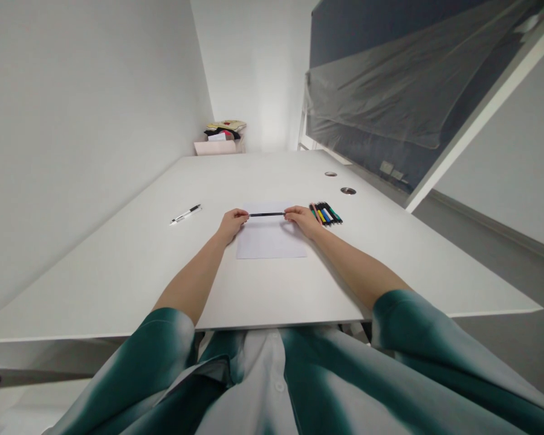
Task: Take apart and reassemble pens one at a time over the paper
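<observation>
A slim black stick, perhaps a pen or marker, lies level across the upper part of a white sheet of paper. My left hand pinches its left end, and my right hand pinches its right end. Whether the stick touches the paper or hangs just above it, I cannot tell. Close beside my right hand, several coloured markers lie side by side. A black and clear pen rests by itself to the left of my left hand.
The white table meets a wall on its left. Two round metal-rimmed grommets sit near its right edge. At the far left end stands a pale box with folded cloths. A plastic-draped dark partition rises on the right.
</observation>
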Demonstrator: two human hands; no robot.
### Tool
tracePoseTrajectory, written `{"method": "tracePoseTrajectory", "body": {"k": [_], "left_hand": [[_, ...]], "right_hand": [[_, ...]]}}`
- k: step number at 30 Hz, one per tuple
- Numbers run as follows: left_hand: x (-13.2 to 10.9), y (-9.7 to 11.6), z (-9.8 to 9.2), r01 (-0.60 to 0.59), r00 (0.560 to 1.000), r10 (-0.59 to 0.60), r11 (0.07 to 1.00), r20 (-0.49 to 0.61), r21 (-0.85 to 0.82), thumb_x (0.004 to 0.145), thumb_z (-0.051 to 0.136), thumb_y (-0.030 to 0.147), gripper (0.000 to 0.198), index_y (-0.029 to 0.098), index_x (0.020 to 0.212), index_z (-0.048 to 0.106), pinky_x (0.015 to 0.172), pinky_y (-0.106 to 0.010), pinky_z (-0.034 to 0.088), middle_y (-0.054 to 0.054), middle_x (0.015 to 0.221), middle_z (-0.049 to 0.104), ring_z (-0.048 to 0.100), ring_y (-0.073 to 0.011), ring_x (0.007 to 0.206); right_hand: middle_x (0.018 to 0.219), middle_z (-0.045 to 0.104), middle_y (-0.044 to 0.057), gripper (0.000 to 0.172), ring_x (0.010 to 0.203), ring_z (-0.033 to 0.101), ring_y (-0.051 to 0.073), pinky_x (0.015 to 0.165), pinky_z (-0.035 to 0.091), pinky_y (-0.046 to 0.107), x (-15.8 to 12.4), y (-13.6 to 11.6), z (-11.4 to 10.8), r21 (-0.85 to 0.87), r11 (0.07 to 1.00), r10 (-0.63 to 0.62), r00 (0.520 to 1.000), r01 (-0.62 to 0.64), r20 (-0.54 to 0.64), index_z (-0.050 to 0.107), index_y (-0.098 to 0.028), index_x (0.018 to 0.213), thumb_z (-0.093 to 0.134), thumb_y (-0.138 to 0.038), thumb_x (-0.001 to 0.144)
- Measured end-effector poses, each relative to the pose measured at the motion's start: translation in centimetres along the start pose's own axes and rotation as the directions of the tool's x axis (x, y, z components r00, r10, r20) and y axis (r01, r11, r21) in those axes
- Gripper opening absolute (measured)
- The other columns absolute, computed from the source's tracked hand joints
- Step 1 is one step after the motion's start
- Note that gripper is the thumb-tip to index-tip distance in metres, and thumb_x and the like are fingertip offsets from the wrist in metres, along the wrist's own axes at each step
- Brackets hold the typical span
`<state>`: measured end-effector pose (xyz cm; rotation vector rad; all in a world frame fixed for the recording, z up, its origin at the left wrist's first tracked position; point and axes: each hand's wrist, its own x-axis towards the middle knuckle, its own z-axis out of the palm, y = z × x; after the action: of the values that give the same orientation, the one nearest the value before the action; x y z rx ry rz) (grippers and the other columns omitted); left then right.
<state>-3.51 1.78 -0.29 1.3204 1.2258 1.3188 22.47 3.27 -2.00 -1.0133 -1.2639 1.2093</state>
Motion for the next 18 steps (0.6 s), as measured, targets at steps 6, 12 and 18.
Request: {"method": "tracePoseTrajectory", "body": {"k": [6, 12, 18], "left_hand": [[-0.22, 0.26, 0.05, 0.02, 1.0, -0.02, 1.0, 0.005, 0.021, 0.057, 0.075, 0.024, 0.02, 0.016, 0.072, 0.066, 0.058, -0.025, 0.039, -0.001, 0.065, 0.062, 0.053, -0.0118, 0.062], [-0.07, 0.15, 0.03, 0.005, 1.0, -0.005, 1.0, 0.004, 0.021, 0.057, 0.077, 0.024, 0.02, 0.016, 0.072, 0.067, 0.061, -0.026, 0.041, -0.001, 0.065, 0.063, 0.054, -0.0125, 0.064], [0.03, -0.05, -0.07, 0.006, 1.0, -0.006, 1.0, 0.018, 0.017, 0.057, 0.078, 0.027, 0.023, 0.016, 0.073, 0.067, 0.059, -0.026, 0.04, -0.001, 0.066, 0.063, 0.054, -0.0124, 0.063]], "right_hand": [[0.07, 0.068, 0.002, 0.026, 0.066, 0.058, 0.014, 0.068, 0.051, 0.03, 0.03, 0.09, 0.04, -0.001, 1.0, 0.004, 1.0, -0.004, 0.0, 0.069, -0.018, 0.077, 0.078, -0.026, 0.054], [0.071, 0.068, 0.002, 0.027, 0.068, 0.06, 0.015, 0.071, 0.051, 0.032, 0.02, 0.0, -0.01, -0.019, 1.0, -0.005, 1.0, 0.005, 0.014, 0.068, -0.019, 0.077, 0.08, -0.029, 0.055], [0.069, 0.068, 0.002, 0.025, 0.066, 0.058, 0.014, 0.07, 0.051, 0.031, -0.06, -0.16, 0.05, -0.003, 1.0, 0.001, 1.0, -0.001, 0.005, 0.07, -0.018, 0.076, 0.079, -0.026, 0.055]]}}
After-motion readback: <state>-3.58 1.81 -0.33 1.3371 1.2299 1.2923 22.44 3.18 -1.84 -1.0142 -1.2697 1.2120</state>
